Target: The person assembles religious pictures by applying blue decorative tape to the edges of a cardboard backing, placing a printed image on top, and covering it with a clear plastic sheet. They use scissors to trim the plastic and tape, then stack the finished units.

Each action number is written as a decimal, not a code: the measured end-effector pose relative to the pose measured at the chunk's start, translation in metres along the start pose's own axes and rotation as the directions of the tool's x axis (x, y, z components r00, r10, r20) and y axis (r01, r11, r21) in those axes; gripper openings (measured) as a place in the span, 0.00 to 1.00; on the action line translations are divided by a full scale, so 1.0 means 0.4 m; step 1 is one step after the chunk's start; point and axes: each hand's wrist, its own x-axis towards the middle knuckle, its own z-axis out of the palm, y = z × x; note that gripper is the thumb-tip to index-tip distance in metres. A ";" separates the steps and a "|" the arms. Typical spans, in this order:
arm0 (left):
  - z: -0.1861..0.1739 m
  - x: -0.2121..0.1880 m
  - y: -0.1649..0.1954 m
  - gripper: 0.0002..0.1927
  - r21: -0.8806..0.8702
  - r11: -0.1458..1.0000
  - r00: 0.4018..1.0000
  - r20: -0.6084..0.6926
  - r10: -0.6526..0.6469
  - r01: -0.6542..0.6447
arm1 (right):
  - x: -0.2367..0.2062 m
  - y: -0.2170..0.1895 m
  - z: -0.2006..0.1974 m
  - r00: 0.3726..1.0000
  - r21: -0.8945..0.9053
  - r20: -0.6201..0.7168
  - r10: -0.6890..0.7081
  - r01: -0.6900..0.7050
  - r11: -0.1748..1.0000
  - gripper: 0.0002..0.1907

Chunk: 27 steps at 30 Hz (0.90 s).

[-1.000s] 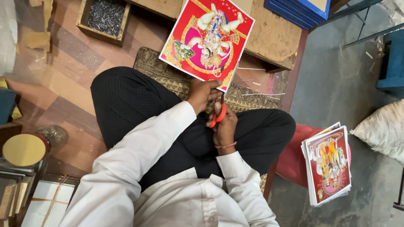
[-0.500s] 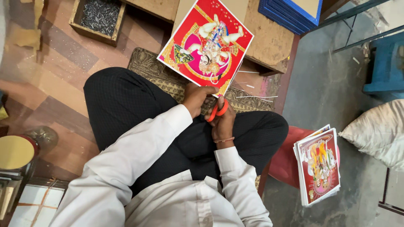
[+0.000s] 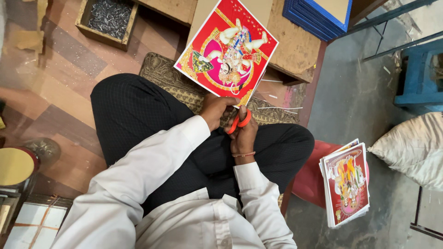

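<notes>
Brown floor boards lie on the left side of the scene, and grey floor lies on the right. A person in a white shirt and black trousers sits cross-legged on a patterned mat (image 3: pixel 166 78).

The left hand (image 3: pixel 217 109) pinches the near edge of a bright red picture (image 3: pixel 227 51) and holds it up, tilted, over the knees. The right hand (image 3: pixel 243 133) has its fingers closed through the orange handles of the scissors (image 3: pixel 237 121). The blades are hidden under the picture's near corner, so I cannot tell how wide they are open.

I think the step in hand is trimming the edge of the picture. Thin white paper strips (image 3: pixel 279 109) lie on the mat just to the right. The cut looks like it is at the near right corner. The next snip needs the scissors to stay straight along the edge, and the left hand has to keep the paper flat and steady so the cut does not go into the red part.

A stack of the same kind of pictures (image 3: pixel 346 184) rests on a red stool (image 3: pixel 307 177) at the right. A wooden box of small dark nails (image 3: pixel 107 20) sits far left. Blue boards (image 3: pixel 318 14) are piled far right, on a cardboard sheet (image 3: pixel 290 41).
</notes>
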 end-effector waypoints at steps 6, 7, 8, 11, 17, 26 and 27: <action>0.002 0.004 -0.008 0.08 -0.018 1.000 1.000 -0.020 -0.006 0.006 | -0.003 -0.004 0.002 1.000 0.004 -0.012 -0.009 0.009 1.000 0.18; 0.001 0.005 -0.008 0.08 -0.016 1.000 1.000 -0.013 -0.001 0.001 | -0.003 -0.004 0.002 1.000 0.009 -0.009 -0.008 0.008 1.000 0.18; 0.001 0.005 -0.008 0.08 -0.015 1.000 1.000 -0.007 0.004 -0.004 | -0.003 -0.004 0.001 1.000 0.011 -0.012 -0.001 0.001 1.000 0.18; 0.000 0.005 -0.007 0.08 0.007 1.000 1.000 -0.021 0.006 -0.006 | 0.000 -0.002 -0.001 1.000 0.009 -0.027 0.016 -0.016 1.000 0.17; 0.009 -0.005 0.006 0.08 -0.005 1.000 1.000 -0.027 0.013 -0.013 | 0.000 0.005 -0.005 1.000 -0.026 -0.018 -0.016 0.016 1.000 0.17; -0.002 -0.033 0.024 0.06 -0.024 0.998 0.998 0.045 -0.052 0.053 | 0.049 -0.030 -0.010 0.998 0.050 0.056 0.028 -0.031 0.998 0.20; -0.002 -0.032 0.021 0.06 -0.038 0.997 0.997 0.054 -0.064 0.066 | 0.058 -0.033 -0.009 0.998 0.040 0.039 0.039 -0.041 0.998 0.20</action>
